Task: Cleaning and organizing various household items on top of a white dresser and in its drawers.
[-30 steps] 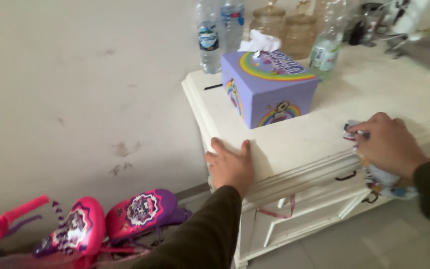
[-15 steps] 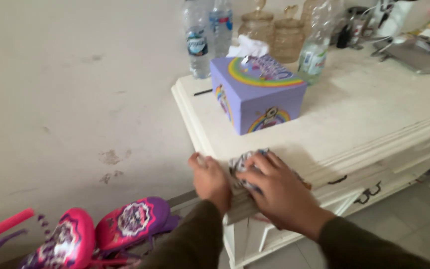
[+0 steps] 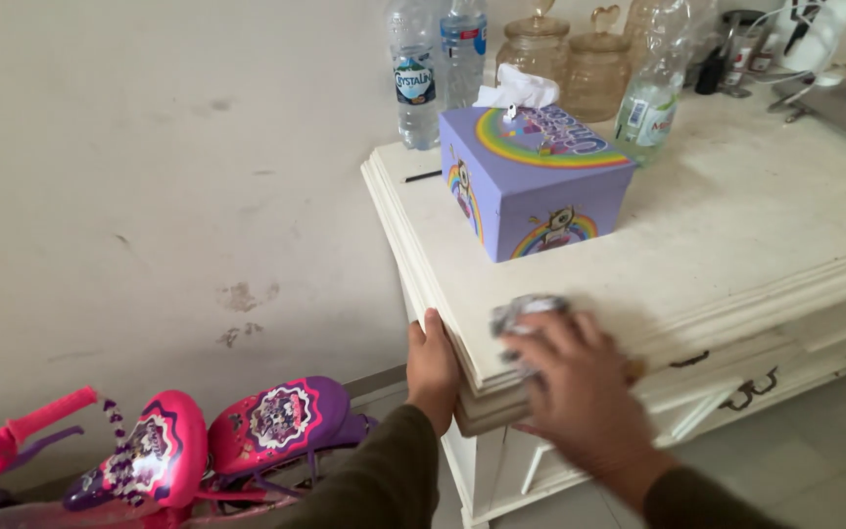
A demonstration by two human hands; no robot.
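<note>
Your left hand (image 3: 433, 367) is pressed flat against the near left corner of the cream bench (image 3: 736, 225), fingers together and pointing up along the moulded edge, thumb side toward the top; its grip is open, holding nothing, only bracing on the wood. The dark sleeve (image 3: 384, 470) runs from it down to the near edge of the view. Your right hand (image 3: 580, 382) lies palm down on the near edge of the benchtop, just right of the left hand, fingers spread and pointing to the far left, the wrist angled back to the near right. Its grip is closed over a small crumpled cloth (image 3: 526, 312), which shows past the fingertips and sits on the benchtop close to the near left corner. The hand is blurred, so finer detail of the fingers cannot be told. Farther back stands a purple tissue box (image 3: 540, 191) with a rainbow print, well clear of both hands. Behind it are clear plastic bottles (image 3: 415, 83) and amber glass jars (image 3: 540, 49). Down at the near left, on the floor, sits a pink and purple toy ride-on (image 3: 208, 441).
</note>
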